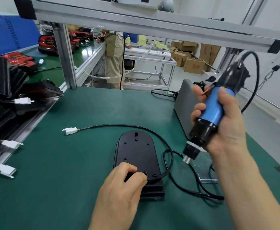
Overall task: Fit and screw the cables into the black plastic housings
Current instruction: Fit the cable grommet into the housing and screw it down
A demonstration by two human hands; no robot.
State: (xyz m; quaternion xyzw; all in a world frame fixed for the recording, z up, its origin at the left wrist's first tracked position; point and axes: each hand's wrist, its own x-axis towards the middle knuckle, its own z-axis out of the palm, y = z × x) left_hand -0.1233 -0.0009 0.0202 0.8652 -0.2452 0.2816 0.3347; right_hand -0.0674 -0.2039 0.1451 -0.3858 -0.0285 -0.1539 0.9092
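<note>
While the left hand (pixel 127 183) pinches the cable (pixel 119 125) into the near end of the black housing (pixel 136 151), flat near the table's (pixel 61 163) near edge, the right hand (pixel 225 125) grips the electric screwdriver (pixel 211 112) aloft (bit clear of it), so fitting looks done, screwing left to do.

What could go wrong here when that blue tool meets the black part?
The left hand holds the cable right at the near end of the housing, so the screwdriver in the right hand could slip onto its fingers. If that grip eases, the cable may spring out of place.
</note>
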